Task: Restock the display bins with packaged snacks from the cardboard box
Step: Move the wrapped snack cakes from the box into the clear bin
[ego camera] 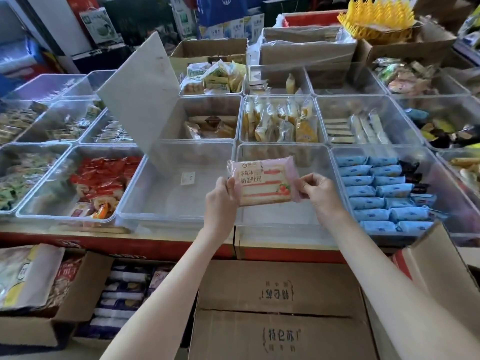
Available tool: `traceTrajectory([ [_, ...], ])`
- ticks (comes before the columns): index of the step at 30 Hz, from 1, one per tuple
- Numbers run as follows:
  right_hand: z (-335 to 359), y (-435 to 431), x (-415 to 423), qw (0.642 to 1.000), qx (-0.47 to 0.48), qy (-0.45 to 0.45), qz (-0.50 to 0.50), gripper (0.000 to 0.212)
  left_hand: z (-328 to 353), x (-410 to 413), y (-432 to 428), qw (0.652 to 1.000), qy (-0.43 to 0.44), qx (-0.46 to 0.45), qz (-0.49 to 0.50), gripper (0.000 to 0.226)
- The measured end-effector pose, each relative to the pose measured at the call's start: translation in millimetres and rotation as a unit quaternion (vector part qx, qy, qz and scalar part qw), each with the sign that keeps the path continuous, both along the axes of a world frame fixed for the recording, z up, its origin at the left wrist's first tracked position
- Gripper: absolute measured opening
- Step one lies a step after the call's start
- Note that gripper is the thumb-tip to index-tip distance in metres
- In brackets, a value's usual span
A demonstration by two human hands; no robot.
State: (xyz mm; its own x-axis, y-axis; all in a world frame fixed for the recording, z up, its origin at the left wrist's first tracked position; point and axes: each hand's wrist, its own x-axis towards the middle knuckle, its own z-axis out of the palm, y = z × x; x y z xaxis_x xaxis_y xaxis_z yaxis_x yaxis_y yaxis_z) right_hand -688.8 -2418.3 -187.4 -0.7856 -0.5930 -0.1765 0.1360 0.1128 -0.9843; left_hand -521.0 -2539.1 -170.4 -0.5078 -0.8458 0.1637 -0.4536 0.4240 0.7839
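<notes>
Item: pink snack packet [263, 181], centre of frame, held between both hands above two clear bins [285, 219] (front row). Left hand [220, 197] grips its left edge; right hand [320, 193] pinches its right edge. Cardboard box [280, 307] at lower centre.

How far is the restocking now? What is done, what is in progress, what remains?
Done: neighbouring bins look stocked, for example the blue packs. In hand: the left hand and right hand pinch one pink snack pack above the front centre bin, which looks empty. Left: placing this pack and filling that bin.
</notes>
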Motion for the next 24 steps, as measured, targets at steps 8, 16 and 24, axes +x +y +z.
traceTrajectory([
  [8, -54.0, -37.5, -71.1, 0.997, 0.067, 0.049, -0.009, 0.005, -39.6, -80.7, -43.0, 0.996, -0.080, -0.006, -0.025, 0.028],
  [16, -132.8, -98.5, -134.8, 0.981, 0.166, 0.087, -0.052, 0.016, -106.7, -178.2, -94.4, 0.979, -0.106, 0.170, 0.020, 0.030],
  [24, -169.6, -143.8, -138.2, 0.980, 0.182, 0.078, -0.025, 0.015, -153.1, -209.0, -105.0, 0.918, 0.036, 0.384, 0.092, 0.045],
])
